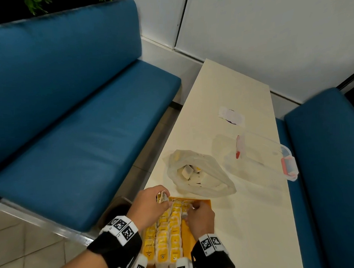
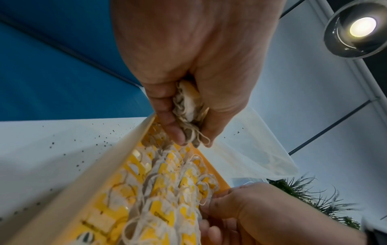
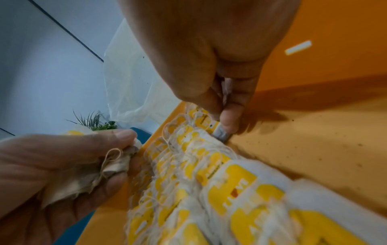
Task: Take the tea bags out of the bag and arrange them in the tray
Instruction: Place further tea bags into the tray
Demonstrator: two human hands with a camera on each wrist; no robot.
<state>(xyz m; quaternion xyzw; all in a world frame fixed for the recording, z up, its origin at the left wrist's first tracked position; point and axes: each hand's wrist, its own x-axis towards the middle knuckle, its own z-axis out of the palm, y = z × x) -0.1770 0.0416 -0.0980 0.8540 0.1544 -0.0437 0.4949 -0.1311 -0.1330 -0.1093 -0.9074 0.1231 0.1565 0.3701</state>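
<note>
While the left hand [image 1: 149, 204] grips bunched tea bags [image 1: 162, 196] over the tray [image 1: 205, 203], the right hand [image 1: 200, 218] pinches one inside it.

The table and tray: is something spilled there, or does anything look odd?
Yes. Small dark specks, probably tea dust, lie scattered on the white table beside the tray and on its orange floor. The rows of tea bags look orderly.

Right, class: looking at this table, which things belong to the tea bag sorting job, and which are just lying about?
Part of the job:
- orange tray with rows of yellow-tagged tea bags
- translucent plastic bag with tea bags inside
- bunch of tea bags gripped in the left hand
- single tea bag pinched by the right hand

Lying about:
- clear plastic box with red clips
- small white wrapper
- blue benches
</note>
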